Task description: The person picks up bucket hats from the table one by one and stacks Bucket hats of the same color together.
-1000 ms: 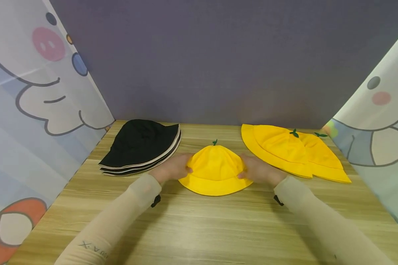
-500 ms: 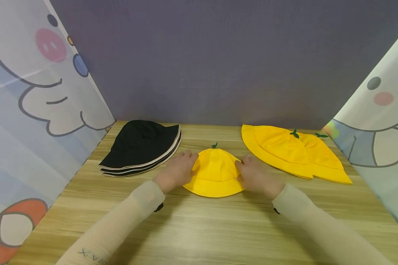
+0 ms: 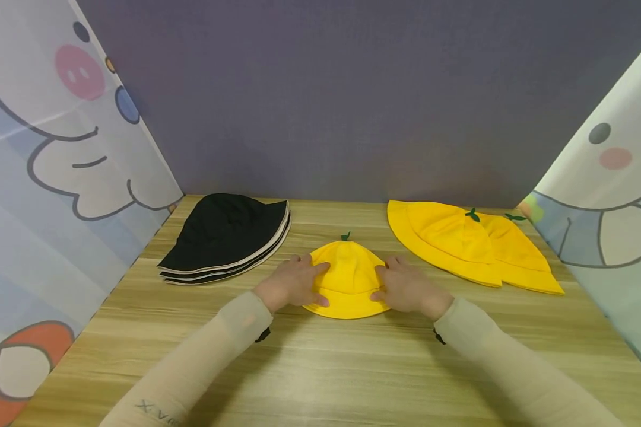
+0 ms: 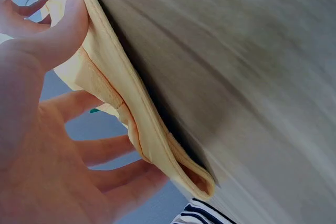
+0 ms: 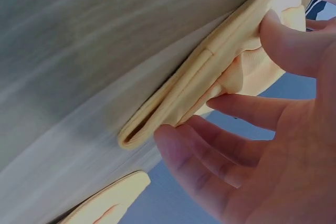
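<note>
Between left hand (image 3: 294,283) and right hand (image 3: 409,287), yellow hat (image 3: 348,274).

Yellow bucket hat (image 3: 347,273): matt cloth, fine-ribbed weave, stitched seams. Black bucket hats (image 3: 227,231): matt cloth. Surface (image 3: 320,373): smooth wood-grain finish, soft sheen. Back panel (image 3: 363,101): matt, fine-textured. Printed side sheets (image 3: 18,237): smooth, faintly glossy.

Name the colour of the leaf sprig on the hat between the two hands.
The leaf sprig is dark green; it shows best in the head view.

Booth-like setup: wood-grain table (image 3: 320,373), plain grey back panel (image 3: 320,107), cartoon-print sheets (image 3: 59,154) both sides.
</note>
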{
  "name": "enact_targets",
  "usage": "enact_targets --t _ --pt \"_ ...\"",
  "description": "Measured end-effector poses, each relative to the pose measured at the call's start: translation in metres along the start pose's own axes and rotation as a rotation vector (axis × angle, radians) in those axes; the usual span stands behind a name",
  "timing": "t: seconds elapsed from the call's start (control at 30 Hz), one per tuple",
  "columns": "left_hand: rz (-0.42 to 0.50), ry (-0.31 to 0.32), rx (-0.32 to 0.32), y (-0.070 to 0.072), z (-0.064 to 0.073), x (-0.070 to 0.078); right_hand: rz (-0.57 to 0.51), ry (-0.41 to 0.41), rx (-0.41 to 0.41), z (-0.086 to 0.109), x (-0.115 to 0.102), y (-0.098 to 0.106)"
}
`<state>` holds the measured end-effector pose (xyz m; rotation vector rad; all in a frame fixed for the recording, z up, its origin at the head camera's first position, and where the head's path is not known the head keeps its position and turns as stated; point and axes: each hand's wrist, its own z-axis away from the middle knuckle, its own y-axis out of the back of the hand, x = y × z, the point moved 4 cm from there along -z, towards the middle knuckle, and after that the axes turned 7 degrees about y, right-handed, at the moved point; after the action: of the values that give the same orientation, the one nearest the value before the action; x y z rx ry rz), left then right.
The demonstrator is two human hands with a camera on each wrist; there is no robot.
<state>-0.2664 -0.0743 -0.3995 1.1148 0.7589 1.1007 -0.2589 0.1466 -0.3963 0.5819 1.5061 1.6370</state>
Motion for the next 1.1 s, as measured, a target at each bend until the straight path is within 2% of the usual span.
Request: enact_targets --t 0.17,0.3,0.43,0.77,0.93,1.1 --pt "-0.004 0.015 -0.035 0.002 -0.003 0.002 -0.03 -0.008 0.019 0.0 0.005 0.0" --pt "0.023 0.03 -0.065 0.002 -0.004 0.005 -0.066 0.016 0.075 0.002 0.014 0.002" --pt "-0.005 0.042 -0.082 0.004 -0.005 0.007 -0.077 0.025 0.136 0.012 0.028 0.007" --pt "-0.053 0.029 -0.092 0.006 -0.006 0.01 0.008 -0.149 0.2 0.044 0.077 0.028" --pt "-0.072 0.026 -0.088 0.006 -0.007 0.01 0.0 -0.24 0.174 0.058 0.107 0.042" --pt "-0.055 0.033 -0.095 0.005 -0.006 0.01 -0.025 -0.357 0.144 0.074 0.139 0.047"
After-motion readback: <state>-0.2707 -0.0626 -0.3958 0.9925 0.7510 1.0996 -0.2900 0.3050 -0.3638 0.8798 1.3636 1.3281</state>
